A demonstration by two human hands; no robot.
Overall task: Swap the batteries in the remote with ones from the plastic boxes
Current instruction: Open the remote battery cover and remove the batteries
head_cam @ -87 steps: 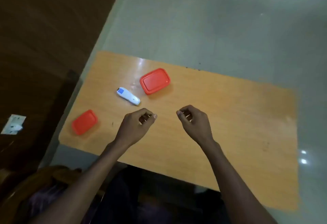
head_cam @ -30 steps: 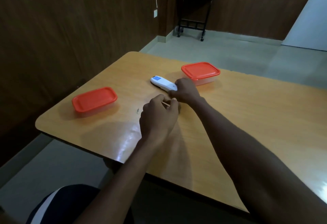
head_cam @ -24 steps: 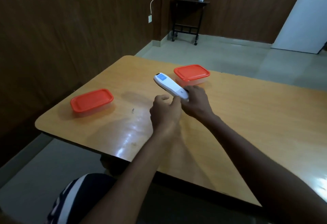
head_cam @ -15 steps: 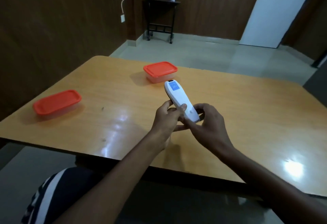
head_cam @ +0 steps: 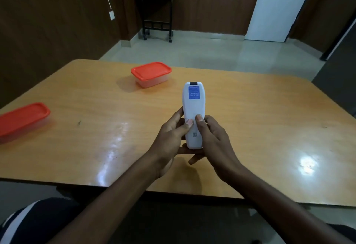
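Gripping remote (head_cam: 193, 107) (back up): left hand (head_cam: 171, 138), right hand (head_cam: 213, 138), seemingly above table (head_cam: 269, 128).

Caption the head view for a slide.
Left hand and right hand grip a white plastic remote, back up, thumbs on its cover, above the orange wooden table.

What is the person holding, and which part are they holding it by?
The white remote, back side up. The left hand and right hand grip its lower end, both thumbs pressing on the back near the seam across it.
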